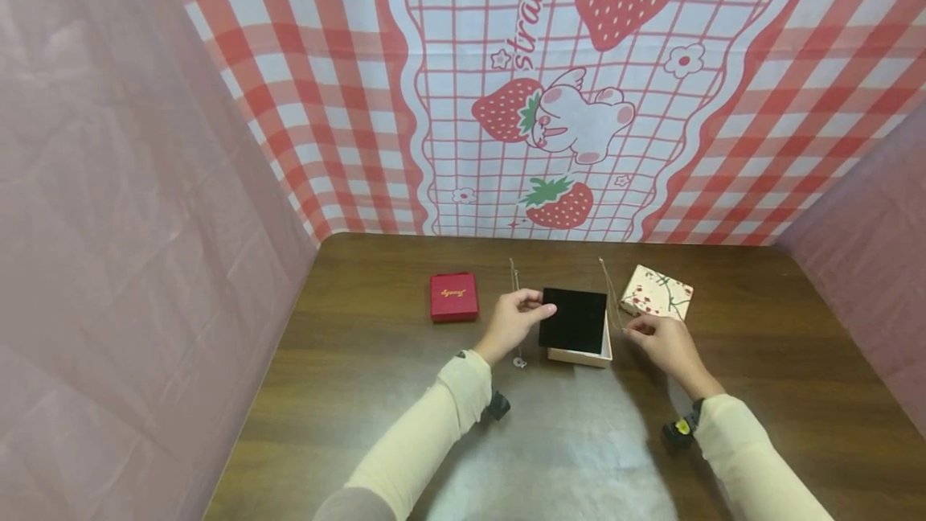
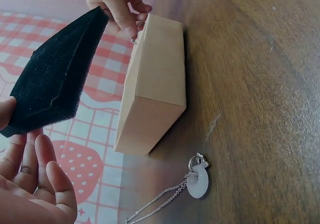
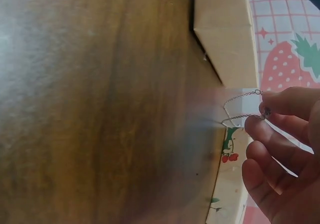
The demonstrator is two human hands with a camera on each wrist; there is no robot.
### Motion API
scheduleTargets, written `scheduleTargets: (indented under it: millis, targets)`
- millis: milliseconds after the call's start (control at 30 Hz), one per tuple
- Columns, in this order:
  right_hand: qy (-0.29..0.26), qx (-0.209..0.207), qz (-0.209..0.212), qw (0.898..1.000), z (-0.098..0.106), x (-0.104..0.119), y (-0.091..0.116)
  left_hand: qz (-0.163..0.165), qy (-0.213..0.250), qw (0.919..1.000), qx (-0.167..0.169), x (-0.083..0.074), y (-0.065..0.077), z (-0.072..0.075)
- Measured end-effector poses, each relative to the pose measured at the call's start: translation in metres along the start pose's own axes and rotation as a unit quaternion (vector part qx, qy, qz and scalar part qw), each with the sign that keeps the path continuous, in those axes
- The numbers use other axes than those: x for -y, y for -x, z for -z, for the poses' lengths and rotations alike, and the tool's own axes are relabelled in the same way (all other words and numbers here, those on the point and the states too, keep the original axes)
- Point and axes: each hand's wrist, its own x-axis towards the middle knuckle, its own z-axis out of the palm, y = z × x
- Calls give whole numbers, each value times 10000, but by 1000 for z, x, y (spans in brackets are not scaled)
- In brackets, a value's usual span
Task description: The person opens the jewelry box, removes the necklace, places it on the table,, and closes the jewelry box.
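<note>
My left hand (image 1: 515,322) pinches a black foam pad (image 1: 574,320) by its left edge, holding it tilted above an open cream box (image 1: 581,358). Close to the box's right side, my right hand (image 1: 664,344) pinches a fine silver chain necklace (image 3: 242,96) between thumb and fingertip. In the head view that chain trails back across the wood. A second necklace with a round white pendant (image 2: 198,181) and a small ring lies on the table left of the box. The foam pad hides most of the box's inside.
A red jewelry box (image 1: 453,297) with gold lettering sits to the left. A cream lid with red flowers and branches (image 1: 658,293) lies at the right, behind my right hand. The wooden table (image 1: 376,392) meets a strawberry-print cloth (image 1: 557,103) at its back edge.
</note>
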Motion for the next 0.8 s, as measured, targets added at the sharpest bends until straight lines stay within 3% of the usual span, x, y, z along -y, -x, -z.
scheduleTargets:
  millis: [800]
  targets:
    - [391,656,247,9968,-8,-2,16,72,-6,10000,-42,3,-1,4]
